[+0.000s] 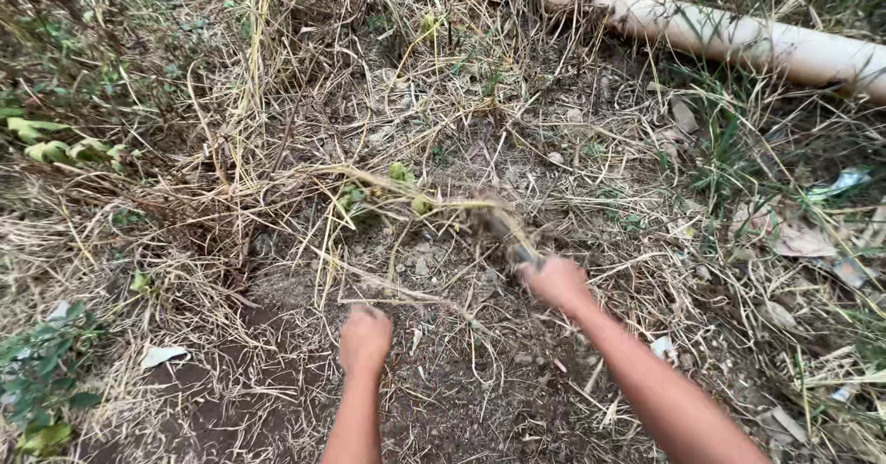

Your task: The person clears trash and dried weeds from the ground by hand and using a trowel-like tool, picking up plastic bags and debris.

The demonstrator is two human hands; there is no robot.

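Observation:
My right hand point(556, 282) is closed around the handle of a small hand tool point(506, 228). Its blurred head points up and to the left into a tangle of dry grass point(305, 178). My left hand point(365, 337) is a closed fist low over bare soil point(461, 381), left of the right hand and apart from it. Thin dry stalks lie against its knuckles, and I cannot tell whether it grips any. A few small green shoots point(399, 172) sit in the straw just beyond the tool's head.
A pale thick pipe point(738, 35) lies across the top right. Green leafy weeds point(51, 372) grow at the left edge. Dead leaves and bits of litter point(803, 241) lie scattered on the right. Dry stalks cover most of the ground.

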